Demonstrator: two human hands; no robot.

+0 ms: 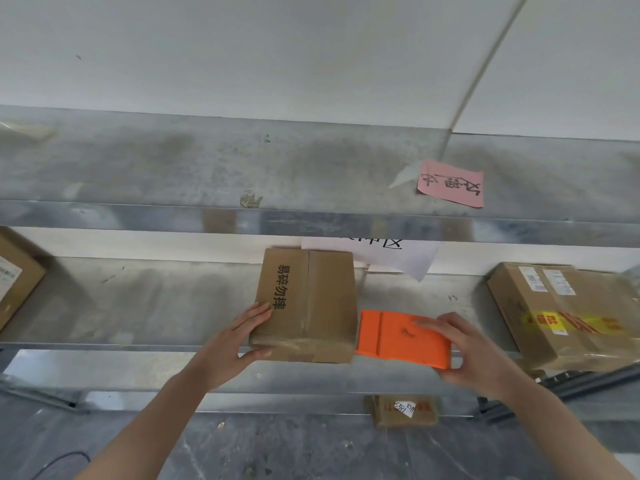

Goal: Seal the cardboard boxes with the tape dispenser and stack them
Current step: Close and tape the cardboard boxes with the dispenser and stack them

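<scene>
Far L, on the middle shelf: a brown carton, cut off by the frame edge, w/ a white label. Low L on the floor, a dark cable.

L hand holds the near-left corner of the cardboard box: fingers nearly straight on top, thumb on the front face, corner clamped btwn them. The box sits at the shelf's front edge, printed black characters running along its top, a taped seam down the centre. Behind it a white paper sheet hangs from the upper shelf, partly hidden by that shelf's front lip.

Just R of the box, the orange tape dispenser has its L end up against the box's R side, low down. R hand grips the dispenser's R end, fingers curled over the top, thumb below; it hides that end.

Above, a pink note w/ handwriting is stuck on the upper shelf. Below the dispenser, a small box w/ red print and a white tag lies on a lower level. Far R on the middle shelf, well apart from the hands: a big carton w/ white labels, yellow-red tape and clear wrap.
</scene>
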